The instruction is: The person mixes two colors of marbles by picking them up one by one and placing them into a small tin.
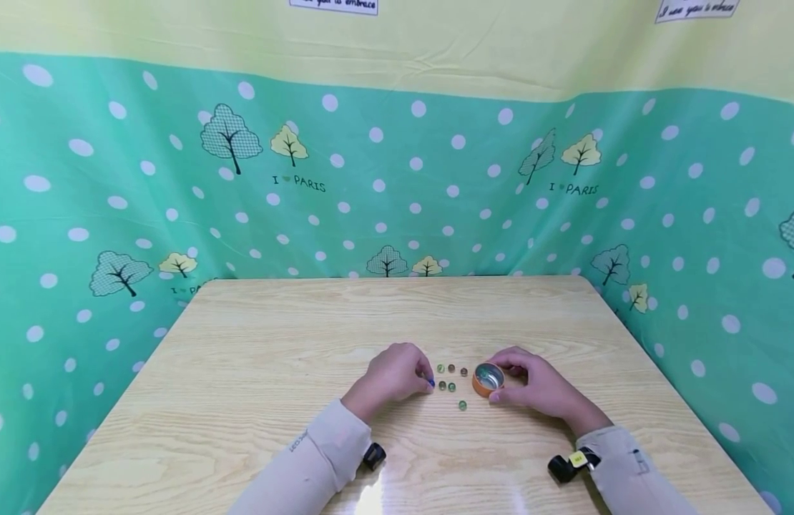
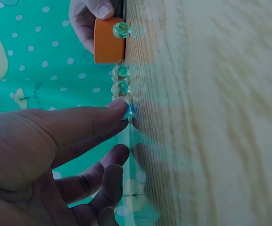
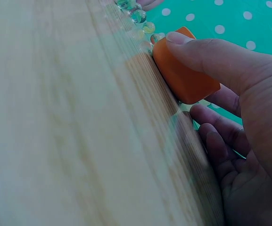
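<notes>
My left hand (image 1: 397, 372) pinches a blue marble (image 1: 431, 383) between thumb and fingertips, low at the tabletop. In the left wrist view only a sliver of that blue marble (image 2: 130, 110) shows past the thumb. My right hand (image 1: 538, 383) holds a small round orange tin (image 1: 481, 387) by its side, thumb on the near wall and fingers behind. The tin stands upright with its mouth up, and its silver inside has a greenish tint. Between the hands lie several glass marbles, among them a green marble (image 1: 462, 405) nearest me and a brownish marble (image 1: 464, 372) close to the tin.
A pale wood-grain table (image 1: 275, 336) spreads out around both hands. Behind it and along its sides hangs a green dotted cloth (image 1: 345, 172) with printed trees. A black wrist camera (image 1: 374, 456) sits at the left sleeve and another black camera (image 1: 562, 468) at the right.
</notes>
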Tool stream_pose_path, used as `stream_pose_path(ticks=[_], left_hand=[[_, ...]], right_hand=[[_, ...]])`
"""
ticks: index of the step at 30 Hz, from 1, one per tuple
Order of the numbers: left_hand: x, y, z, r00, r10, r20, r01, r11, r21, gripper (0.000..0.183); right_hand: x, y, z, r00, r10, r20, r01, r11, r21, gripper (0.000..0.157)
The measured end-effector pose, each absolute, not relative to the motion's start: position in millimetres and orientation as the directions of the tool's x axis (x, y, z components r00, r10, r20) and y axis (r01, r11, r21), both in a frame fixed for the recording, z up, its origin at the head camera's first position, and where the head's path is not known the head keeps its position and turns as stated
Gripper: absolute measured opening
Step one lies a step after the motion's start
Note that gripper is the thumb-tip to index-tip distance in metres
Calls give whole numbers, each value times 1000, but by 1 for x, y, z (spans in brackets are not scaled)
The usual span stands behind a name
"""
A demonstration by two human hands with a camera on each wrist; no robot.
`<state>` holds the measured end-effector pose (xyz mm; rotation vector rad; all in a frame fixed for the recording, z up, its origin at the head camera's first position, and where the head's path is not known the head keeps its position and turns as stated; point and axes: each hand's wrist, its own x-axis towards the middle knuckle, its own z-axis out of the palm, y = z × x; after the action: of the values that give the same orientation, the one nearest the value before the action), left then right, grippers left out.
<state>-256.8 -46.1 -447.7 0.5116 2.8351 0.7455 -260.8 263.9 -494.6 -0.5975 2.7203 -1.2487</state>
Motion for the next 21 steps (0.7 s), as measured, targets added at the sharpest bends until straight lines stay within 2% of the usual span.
stream_pose_path(ticks=[21], left_hand=[[-256,-47,-443,-928,369,-54,288,800,526,14]], right_hand=[[-258,262,-492,-917,-386,95,-322,581,-748,55]])
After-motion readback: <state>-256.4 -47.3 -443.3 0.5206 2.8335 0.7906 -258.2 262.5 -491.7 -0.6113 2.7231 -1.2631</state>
